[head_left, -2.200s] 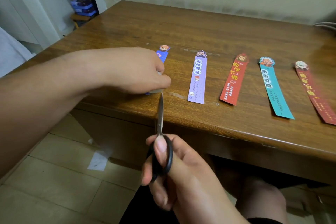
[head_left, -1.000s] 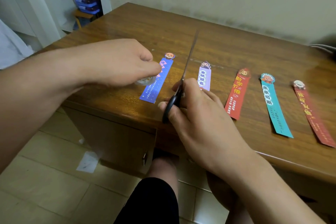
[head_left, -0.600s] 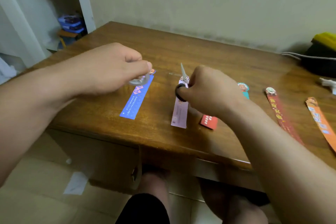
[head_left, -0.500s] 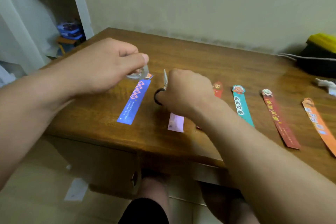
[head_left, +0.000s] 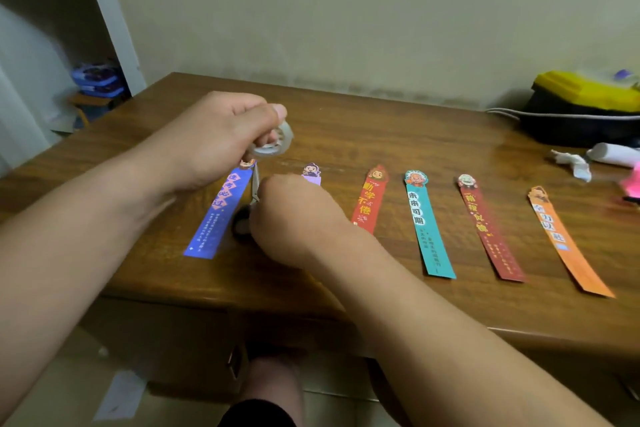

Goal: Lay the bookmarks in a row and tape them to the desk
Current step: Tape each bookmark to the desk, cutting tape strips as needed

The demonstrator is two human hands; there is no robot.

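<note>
Purple bookmark mostly behind right hand

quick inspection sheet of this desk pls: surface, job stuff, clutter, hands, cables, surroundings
surface: glossy brown wooden desk, set against the wall
job's things: six bookmarks in a row: blue bookmark, purple bookmark (mostly behind the right hand), red bookmark, teal bookmark, dark red bookmark, orange bookmark; tape roll; scissors
clutter: black and yellow case, crumpled white paper, pink object at the right edge
hands: left hand grips the tape roll near the blue bookmark's top; right hand holds the scissors
cables: white cable beside the case
surroundings: white shelf unit, blue boxes, paper scrap on the tiled floor
</note>
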